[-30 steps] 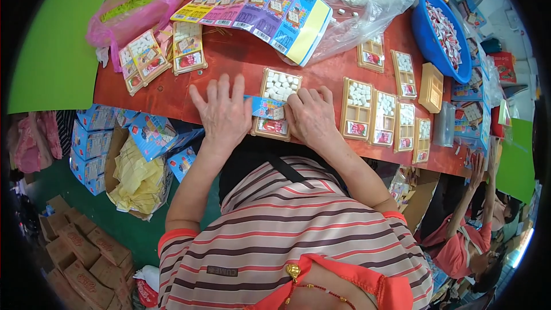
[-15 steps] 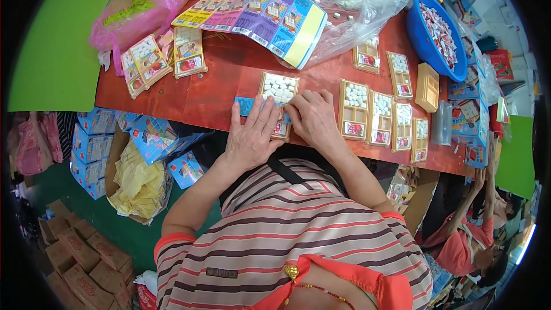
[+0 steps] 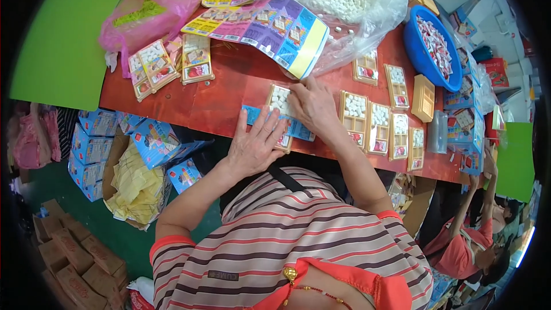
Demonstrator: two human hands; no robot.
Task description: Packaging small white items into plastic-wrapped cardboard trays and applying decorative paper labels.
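Observation:
A beige compartment tray (image 3: 279, 99) filled at its far end with small white candy-like pieces lies in front of me at the table's near edge. A blue printed label strip (image 3: 301, 130) lies across its near half and sticks out on both sides. My left hand (image 3: 252, 140) rests flat on the strip and tray, fingers spread. My right hand (image 3: 314, 107) is at the tray's far right side, its bent fingertips touching the edge by the white pieces. Its thumb is hidden, and I see nothing held in it.
Several filled trays (image 3: 379, 128) line the right, near empty stacked trays (image 3: 423, 99) and a blue basin (image 3: 408, 40) of small packets. Label sheets (image 3: 275, 26), a clear bag (image 3: 376, 20) of white pieces and a pink bag (image 3: 117, 34) lie at the back. A co-worker (image 3: 465, 247) is at right.
My right hand has moved from the label strip's right part up to the tray's far right side, uncovering the strip's right end. My left hand stays flat on the strip.

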